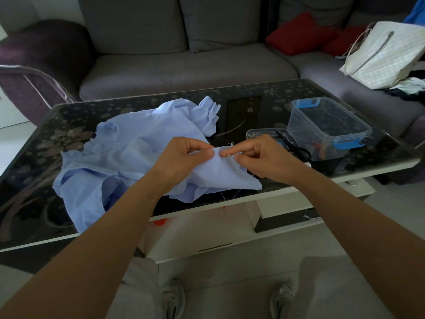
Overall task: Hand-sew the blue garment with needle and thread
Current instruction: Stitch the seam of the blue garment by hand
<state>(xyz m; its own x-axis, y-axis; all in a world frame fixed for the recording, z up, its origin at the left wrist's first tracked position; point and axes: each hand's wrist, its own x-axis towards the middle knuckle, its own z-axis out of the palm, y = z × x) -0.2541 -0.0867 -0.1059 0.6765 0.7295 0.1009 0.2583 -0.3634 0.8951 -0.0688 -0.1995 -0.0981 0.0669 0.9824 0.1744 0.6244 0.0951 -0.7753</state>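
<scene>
Dim, even indoor light, wide-angle view

The brightest patch is the pale floor (pixel 16 143) at far left, so light appears to enter from that side. The glossy black floral-patterned glass table (pixel 76 116) carries only a faint sheen, with soft shadow beneath its near edge. Centre focus is crisp on the crumpled light-blue cloth garment (pixel 128 148), though the thin metal needle (pixel 226 154) barely resolves. Table edges bow and the near corners stretch.

Blue garment (pixel 128 157) and needle (pixel 226 154) in hands (pixel 184 158) (pixel 264 158)
</scene>
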